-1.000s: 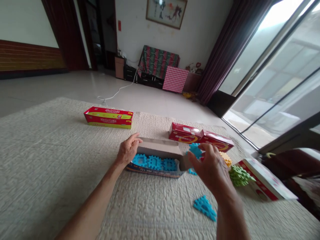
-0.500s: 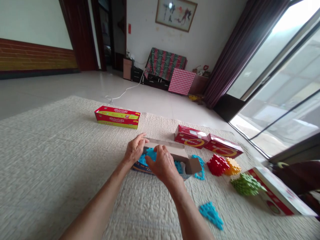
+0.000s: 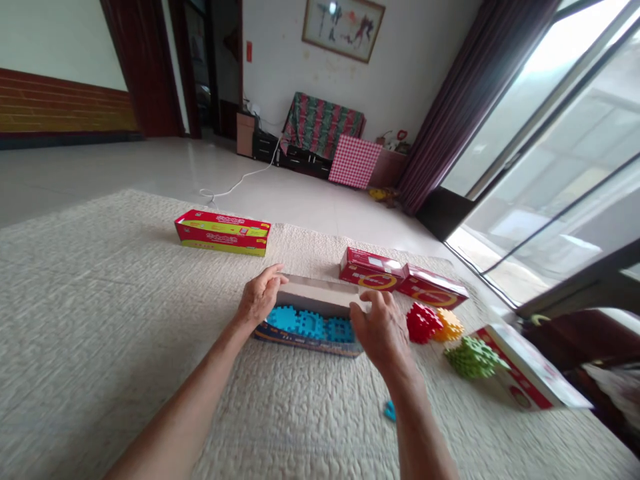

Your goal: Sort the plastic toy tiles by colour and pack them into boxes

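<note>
Head view shows us a long, open box (image 3: 310,344) on a pale, textured mat (image 3: 125,320), with its dark printed wall toward us and its far flap (image 3: 320,291) raised; inside it lie blue notched pieces (image 3: 311,325), spread along its length from the left end to the right. Our left hand (image 3: 258,297) is at the box's left end, fingers bent and close together, with the tips at the corner of the raised flap; we cannot tell whether they grip the cardboard. Our right hand (image 3: 383,327) is over the box's right end, fingers curled and the thumb set a little apart from them; whether anything sits between them we cannot tell, since the back of the hand covers it. Nearer us, a blue piece (image 3: 390,410) lies on the mat, partly hidden by our right forearm; to the right of that hand are red pieces (image 3: 423,323), with yellow-orange pieces (image 3: 449,325) just beside them; farther right, green pieces (image 3: 473,357) lie next to a white-and-red box (image 3: 535,367). Beyond the open box, two dark red boxes (image 3: 373,269) stand end to end; a red-and-yellow box (image 3: 223,233) stands apart from them, to the left.
</note>
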Available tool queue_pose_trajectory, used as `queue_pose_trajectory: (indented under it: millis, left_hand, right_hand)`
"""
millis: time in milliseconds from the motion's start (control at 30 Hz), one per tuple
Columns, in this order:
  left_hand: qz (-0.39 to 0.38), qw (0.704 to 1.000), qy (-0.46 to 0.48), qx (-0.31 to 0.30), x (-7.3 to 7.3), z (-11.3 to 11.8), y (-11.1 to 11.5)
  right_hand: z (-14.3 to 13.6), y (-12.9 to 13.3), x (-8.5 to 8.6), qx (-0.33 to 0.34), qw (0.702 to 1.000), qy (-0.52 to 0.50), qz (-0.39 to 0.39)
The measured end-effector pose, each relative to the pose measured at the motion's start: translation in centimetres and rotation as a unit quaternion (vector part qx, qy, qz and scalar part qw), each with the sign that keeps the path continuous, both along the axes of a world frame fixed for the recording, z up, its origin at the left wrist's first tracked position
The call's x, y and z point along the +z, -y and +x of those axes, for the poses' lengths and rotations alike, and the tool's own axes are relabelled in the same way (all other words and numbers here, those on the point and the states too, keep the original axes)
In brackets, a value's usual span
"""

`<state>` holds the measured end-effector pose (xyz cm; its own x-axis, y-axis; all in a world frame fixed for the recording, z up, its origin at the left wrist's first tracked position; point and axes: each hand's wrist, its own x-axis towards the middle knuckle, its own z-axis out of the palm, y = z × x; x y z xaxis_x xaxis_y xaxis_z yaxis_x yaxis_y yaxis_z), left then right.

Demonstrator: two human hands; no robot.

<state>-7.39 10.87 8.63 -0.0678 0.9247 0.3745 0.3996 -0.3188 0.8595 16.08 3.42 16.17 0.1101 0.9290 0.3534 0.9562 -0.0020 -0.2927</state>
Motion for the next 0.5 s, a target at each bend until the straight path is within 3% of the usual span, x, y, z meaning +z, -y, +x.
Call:
queue_pose_trajectory:
  millis: [100,333,500]
  left_hand:
    - [-0.009,1.000,-0.010,0.006,-0.1,-0.1,0.0]
    - [-0.025,0.999,-0.023,0.010,-0.2,-0.3,-0.2]
    - [-0.039,0.999,-0.020,0.008,-0.3,-0.3,-0.2]
  right_hand:
    - [2.2,0.3,-0.7,-0.045,0.998,0.004,-0.053]
    - [2.9,0.1,-3.1,-0.009,0.991,-0.088,-0.101]
    - [5.6,-1.1,-3.1,-0.012,0.989,-0.095,-0.112]
